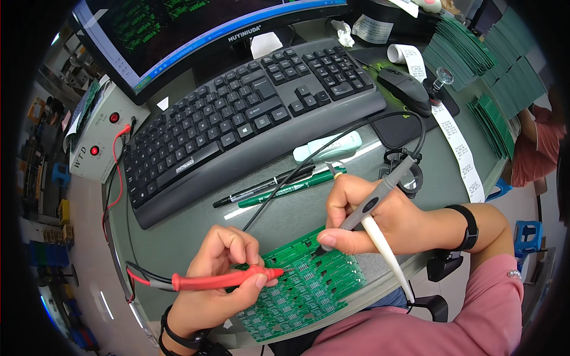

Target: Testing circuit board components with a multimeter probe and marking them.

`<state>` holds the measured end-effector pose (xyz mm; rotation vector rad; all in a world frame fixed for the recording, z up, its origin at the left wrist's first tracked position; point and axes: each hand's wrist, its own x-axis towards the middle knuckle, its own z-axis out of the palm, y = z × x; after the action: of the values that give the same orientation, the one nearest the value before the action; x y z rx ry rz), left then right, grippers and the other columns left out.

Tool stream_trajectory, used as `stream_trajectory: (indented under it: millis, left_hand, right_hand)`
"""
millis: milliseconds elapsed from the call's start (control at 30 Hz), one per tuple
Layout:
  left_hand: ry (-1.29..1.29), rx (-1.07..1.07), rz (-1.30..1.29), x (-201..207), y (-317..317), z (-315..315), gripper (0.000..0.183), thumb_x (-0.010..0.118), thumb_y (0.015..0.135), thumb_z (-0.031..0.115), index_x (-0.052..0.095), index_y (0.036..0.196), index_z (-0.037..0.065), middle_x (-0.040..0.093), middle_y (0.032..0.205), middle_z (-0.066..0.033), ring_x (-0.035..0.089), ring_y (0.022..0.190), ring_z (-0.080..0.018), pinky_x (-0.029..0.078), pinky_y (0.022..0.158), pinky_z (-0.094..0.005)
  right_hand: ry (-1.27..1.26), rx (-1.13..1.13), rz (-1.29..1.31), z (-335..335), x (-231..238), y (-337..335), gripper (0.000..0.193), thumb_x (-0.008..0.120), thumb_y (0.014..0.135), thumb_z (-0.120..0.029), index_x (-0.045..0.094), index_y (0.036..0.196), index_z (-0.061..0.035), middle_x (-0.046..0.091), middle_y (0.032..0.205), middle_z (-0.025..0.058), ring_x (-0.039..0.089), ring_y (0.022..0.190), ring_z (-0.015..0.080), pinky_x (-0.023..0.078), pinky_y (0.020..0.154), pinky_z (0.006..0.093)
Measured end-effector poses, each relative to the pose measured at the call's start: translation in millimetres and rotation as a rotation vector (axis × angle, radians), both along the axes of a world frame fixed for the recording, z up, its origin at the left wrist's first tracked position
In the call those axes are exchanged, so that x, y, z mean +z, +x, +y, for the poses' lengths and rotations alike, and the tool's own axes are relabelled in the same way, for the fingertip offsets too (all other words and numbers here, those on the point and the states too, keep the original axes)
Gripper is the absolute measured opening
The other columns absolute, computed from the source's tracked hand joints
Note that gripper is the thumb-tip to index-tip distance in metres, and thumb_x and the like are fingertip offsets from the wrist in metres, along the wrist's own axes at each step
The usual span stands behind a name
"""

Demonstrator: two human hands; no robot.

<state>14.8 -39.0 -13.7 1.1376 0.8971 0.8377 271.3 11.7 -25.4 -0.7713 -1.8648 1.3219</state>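
Note:
A green circuit board panel (285, 305), with rows of repeated small boards, lies at the table's near edge. My left hand (222, 285) is closed around a red test probe (219, 280), its tip at the panel's upper left part. My right hand (380, 213) grips a grey pen-shaped test probe (374, 199), its dark tip at the panel's upper middle. A slim white-handled tool (386, 255) is also tucked in the right hand; a thin pointed end sticks out past the fingers. Whether either probe tip touches the board I cannot tell.
Beyond the hands lie pens (291, 188), a pale green-capped stick (329, 147), a black keyboard (237, 118) and a mouse (404, 89). A monitor (178, 41) and a box with red lamps (104, 133) stand behind. Stacked green boards (460, 50) and a paper strip (457, 145) are at right.

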Motion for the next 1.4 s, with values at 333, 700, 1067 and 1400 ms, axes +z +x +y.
stream_trajectory:
  millis: [333, 700, 1067, 1400]
  left_hand:
    - [0.027, 0.000, 0.008, 0.3, 0.7, -0.4, 0.031, 0.062, 0.082, -0.007, 0.037, 0.096, 0.005, 0.044, 0.097, -0.0083, 0.053, 0.085, -0.0111, 0.057, 0.079, -0.0319]
    - [0.025, 0.010, 0.041, 4.1, 3.1, -2.1, 0.031, 0.062, 0.082, -0.007, 0.037, 0.096, 0.005, 0.045, 0.097, -0.0085, 0.053, 0.085, -0.0113, 0.057, 0.080, -0.0318]
    - [0.005, 0.025, 0.029, 9.1, 3.4, -1.0, 0.035, 0.062, 0.083, -0.005, 0.039, 0.108, 0.001, 0.048, 0.108, -0.0128, 0.057, 0.082, -0.0116, 0.056, 0.077, -0.0285]
    - [-0.254, -0.208, -0.037, 26.6, 8.0, -7.3, 0.025, 0.059, 0.091, 0.009, 0.052, 0.112, -0.001, 0.059, 0.103, -0.0128, 0.059, 0.085, -0.0157, 0.052, 0.071, -0.0302]
  right_hand:
    - [0.088, 0.012, -0.011, -0.2, -0.2, -0.3, 0.026, 0.071, 0.085, -0.017, 0.050, 0.080, -0.0023, 0.050, 0.070, 0.0050, 0.047, 0.059, 0.0169, 0.039, 0.053, 0.0297]
    - [0.082, 0.012, -0.021, -1.1, 1.0, -0.6, 0.026, 0.070, 0.086, -0.016, 0.049, 0.079, -0.0021, 0.048, 0.070, 0.0050, 0.046, 0.059, 0.0169, 0.039, 0.054, 0.0300]
    - [0.073, 0.017, -0.058, -0.2, 5.9, -0.4, 0.027, 0.070, 0.086, -0.020, 0.049, 0.084, -0.0028, 0.049, 0.067, 0.0056, 0.048, 0.058, 0.0179, 0.039, 0.053, 0.0310]
    - [-0.253, 0.332, -0.180, -2.8, 47.0, -11.0, 0.039, 0.063, 0.093, -0.031, 0.057, 0.117, -0.0002, 0.062, 0.088, 0.0091, 0.062, 0.079, 0.0191, 0.048, 0.067, 0.0303]
